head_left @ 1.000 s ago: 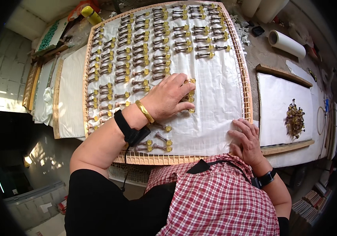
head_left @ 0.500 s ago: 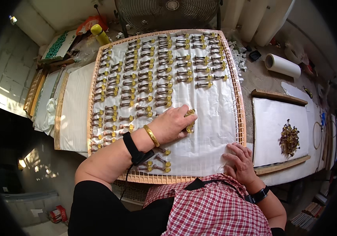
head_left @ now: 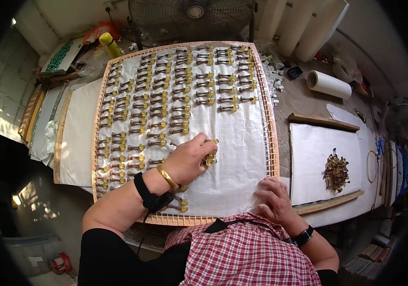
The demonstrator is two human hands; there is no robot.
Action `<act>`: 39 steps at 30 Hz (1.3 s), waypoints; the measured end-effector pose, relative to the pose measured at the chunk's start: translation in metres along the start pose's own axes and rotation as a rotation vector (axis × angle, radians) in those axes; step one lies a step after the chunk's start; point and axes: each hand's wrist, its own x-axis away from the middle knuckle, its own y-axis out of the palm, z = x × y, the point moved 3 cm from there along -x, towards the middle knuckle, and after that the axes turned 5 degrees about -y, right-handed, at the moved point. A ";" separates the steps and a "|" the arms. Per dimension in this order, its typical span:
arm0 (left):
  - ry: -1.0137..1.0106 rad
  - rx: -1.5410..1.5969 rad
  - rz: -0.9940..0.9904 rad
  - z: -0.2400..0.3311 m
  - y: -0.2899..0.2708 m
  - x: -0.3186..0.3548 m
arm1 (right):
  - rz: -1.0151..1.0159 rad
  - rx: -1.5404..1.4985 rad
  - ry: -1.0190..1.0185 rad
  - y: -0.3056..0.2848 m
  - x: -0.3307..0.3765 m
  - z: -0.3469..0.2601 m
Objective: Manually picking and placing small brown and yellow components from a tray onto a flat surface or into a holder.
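Observation:
My left hand [head_left: 187, 156], with a gold bangle and a black band on its arm, is closed around several small pieces [head_left: 209, 159] with clear yellow heads; its fingers hide most of them. It is low over white paper [head_left: 237, 167] on a square lattice rack [head_left: 270, 143]. Similar pieces with dark brown stems [head_left: 179, 131] lie in columns, yellow heads toward the right. One stem shows just left of my fingertips. My right hand [head_left: 274, 199] rests on the rack's near right edge, fingers loosely bent and apart, holding nothing visible.
On a white board [head_left: 309, 157] at right lies a heap of the same pieces [head_left: 336, 172]. A white roll [head_left: 329, 85] and white scraps [head_left: 271, 78] are beyond. A large fan [head_left: 192, 21] stands behind the rack; a yellow bottle [head_left: 110, 45] is at far left.
The whole view has shifted, so the scene sits farther left. My left hand stays near the same column, its fingers more curled round the pieces. My right hand keeps its place at the edge.

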 end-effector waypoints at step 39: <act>-0.472 2.350 0.251 0.008 0.070 -0.028 | -0.071 0.217 -0.113 -0.034 -0.248 0.104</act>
